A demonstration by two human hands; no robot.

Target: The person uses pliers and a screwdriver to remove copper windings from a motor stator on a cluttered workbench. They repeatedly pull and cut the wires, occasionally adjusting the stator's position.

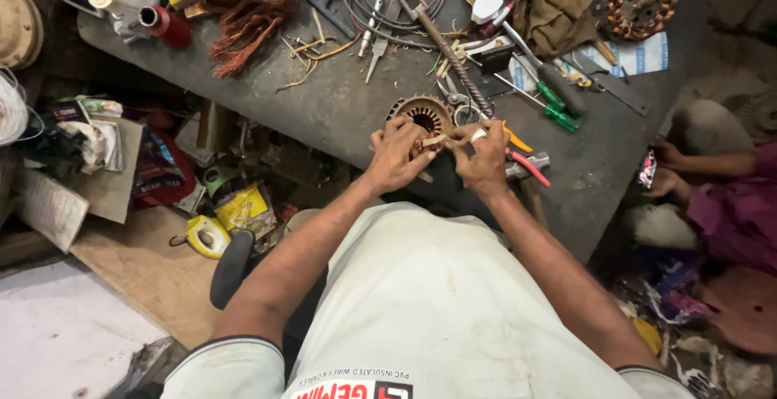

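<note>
Round slotted metal motor stator core (422,113) sits at near edge of dark workbench (324,99), under both hands; left hand (396,156) grips its rim; right hand (484,159) pinches pale insulation strip (437,140); core looks heavy, rigid, best held by outer ring; strip thin, bendy.

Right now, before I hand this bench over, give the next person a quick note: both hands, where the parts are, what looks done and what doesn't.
Left hand: gripping the round slotted stator core at the near edge of the dark workbench.
Right hand: pinching a pale strip against the core.
Nearby: pliers with red and orange handles beside the right hand; green-handled screwdrivers beyond; loose copper wire far left; a wound stator far right.
Done: core looks stripped of copper.
Left: slots show no new winding.
</note>
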